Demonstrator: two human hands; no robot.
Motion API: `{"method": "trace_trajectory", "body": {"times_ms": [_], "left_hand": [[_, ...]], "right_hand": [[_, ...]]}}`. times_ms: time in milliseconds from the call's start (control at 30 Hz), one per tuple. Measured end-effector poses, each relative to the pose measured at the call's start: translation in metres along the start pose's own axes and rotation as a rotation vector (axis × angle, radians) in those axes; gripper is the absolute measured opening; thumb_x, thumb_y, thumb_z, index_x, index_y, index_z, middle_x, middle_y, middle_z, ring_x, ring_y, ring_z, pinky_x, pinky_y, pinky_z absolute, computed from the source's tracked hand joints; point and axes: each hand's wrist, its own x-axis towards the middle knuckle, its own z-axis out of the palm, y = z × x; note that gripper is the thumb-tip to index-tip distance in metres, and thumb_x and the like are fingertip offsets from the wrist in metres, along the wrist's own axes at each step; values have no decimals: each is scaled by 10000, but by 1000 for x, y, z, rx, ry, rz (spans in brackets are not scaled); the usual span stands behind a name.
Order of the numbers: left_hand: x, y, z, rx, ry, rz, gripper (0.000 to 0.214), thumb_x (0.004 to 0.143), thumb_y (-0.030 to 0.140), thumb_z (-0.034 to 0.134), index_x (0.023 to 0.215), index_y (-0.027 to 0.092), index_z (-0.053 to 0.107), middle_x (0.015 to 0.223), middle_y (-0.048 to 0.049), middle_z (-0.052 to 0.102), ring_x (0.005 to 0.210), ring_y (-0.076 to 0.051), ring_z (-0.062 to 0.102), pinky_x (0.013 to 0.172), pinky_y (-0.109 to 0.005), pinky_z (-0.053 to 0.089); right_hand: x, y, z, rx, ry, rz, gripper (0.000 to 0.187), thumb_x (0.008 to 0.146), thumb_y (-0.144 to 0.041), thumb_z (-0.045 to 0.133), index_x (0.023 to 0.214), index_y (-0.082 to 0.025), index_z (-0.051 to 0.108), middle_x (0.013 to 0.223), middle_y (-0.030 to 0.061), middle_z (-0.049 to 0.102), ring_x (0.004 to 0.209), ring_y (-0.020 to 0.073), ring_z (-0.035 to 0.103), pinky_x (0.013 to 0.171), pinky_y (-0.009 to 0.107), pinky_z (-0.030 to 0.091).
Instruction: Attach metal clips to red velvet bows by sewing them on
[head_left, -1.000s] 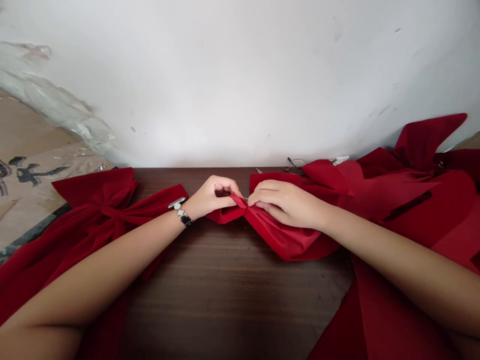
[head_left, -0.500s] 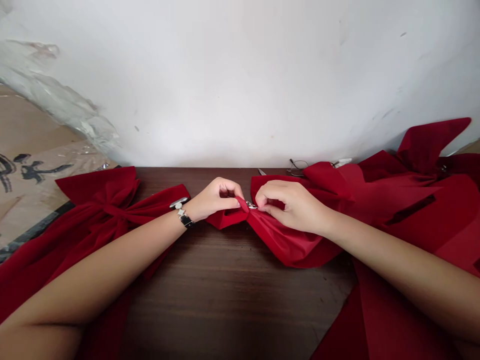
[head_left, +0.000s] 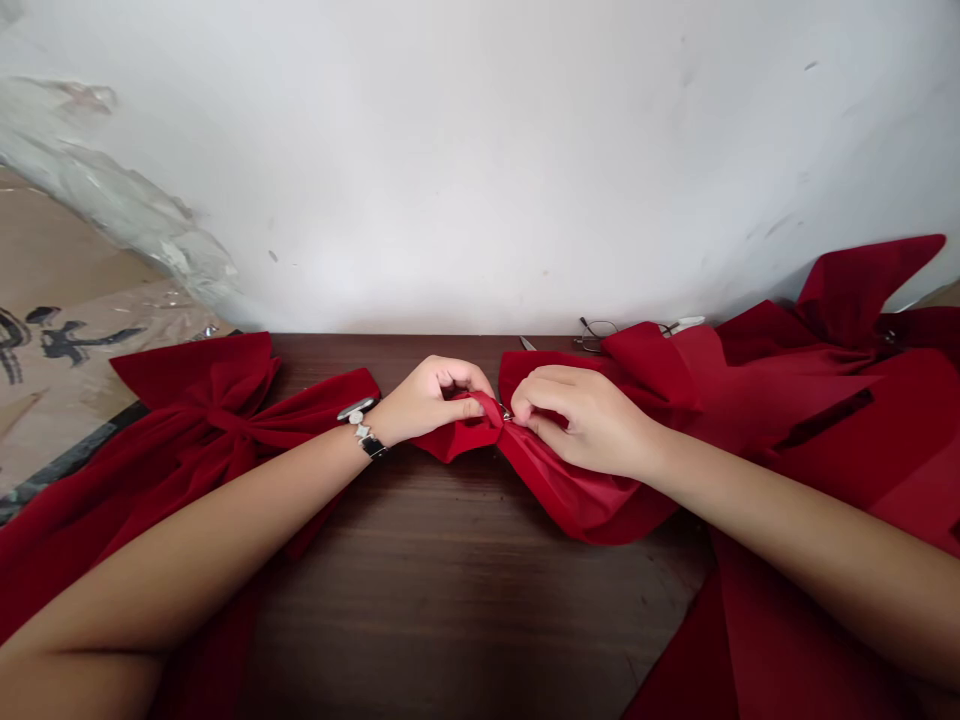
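Note:
My left hand [head_left: 439,400] and my right hand [head_left: 581,420] meet at the gathered middle of a red satin-backed velvet bow [head_left: 570,490]. My left fingers are curled around a folded red strip [head_left: 480,410] at the bow's centre. My right thumb and fingers pinch the fabric beside it. A small silver metal piece [head_left: 507,413] shows between my hands, mostly hidden by my fingers. A bracelet watch [head_left: 361,428] sits on my left wrist.
A finished red velvet bow [head_left: 195,400] lies at the left of the dark wooden table [head_left: 480,600]. Large red velvet pieces [head_left: 810,420] cover the right side. Eyeglasses [head_left: 596,335] lie by the white wall [head_left: 480,150].
My hands have drawn the red strip tighter around the bow's middle. The silver piece is now mostly covered by my fingers, and my left hand has closed further.

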Motion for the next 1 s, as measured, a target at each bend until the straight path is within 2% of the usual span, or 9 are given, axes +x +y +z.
{"method": "trace_trajectory", "body": {"times_ms": [133,267,367,500,600,800,1000], "left_hand": [[-1,4,-2,24,-20,22,83,774,185,667,739,116,636,697,-27,685,620,-99,609,604,-190,477],[-3,3,-4,24,-9,48,156,784,109,609,836,174,477,760,-10,703,661,-105,635,633,-200,480],[-4,-1,-4,93,46,149,172,819,75,537,796,196,417,863,-37,704,752,-120,648,677,-227,500],[-3,-6,-3,349,188,349,201,862,88,504,683,165,557,1001,-86,669,906,-155,643,786,-281,521],[-4,-8,-2,458,256,434,240,880,99,509,703,165,656,1078,-99,637,935,-157,657,803,-286,541],[-5,-10,-1,678,340,533,269,876,65,497,812,202,719,989,-62,669,917,-144,638,817,-293,531],[-5,-10,1,881,442,555,275,834,75,517,855,237,737,976,-60,662,987,-210,551,904,-425,463]], "right_hand": [[-2,-2,1,-16,17,31,143,870,-69,473,805,-181,533,772,20,614,685,135,543,615,246,422],[-3,1,1,13,-8,84,109,877,-98,506,912,-186,560,790,14,605,694,135,552,632,252,443],[-4,3,2,1,14,92,129,872,-94,498,931,-192,555,794,20,602,698,143,554,637,263,449],[-5,4,6,0,64,146,141,872,-97,496,963,-190,550,817,24,600,706,141,555,655,271,461],[-6,5,10,44,76,223,172,879,-127,511,1032,-186,561,811,19,596,693,137,554,647,272,466],[-3,14,12,321,99,468,199,847,-197,596,1045,-191,588,737,-17,575,698,136,576,737,305,493],[1,27,7,482,77,547,191,807,-220,642,985,-153,637,693,-22,585,673,123,571,758,312,483]]}}
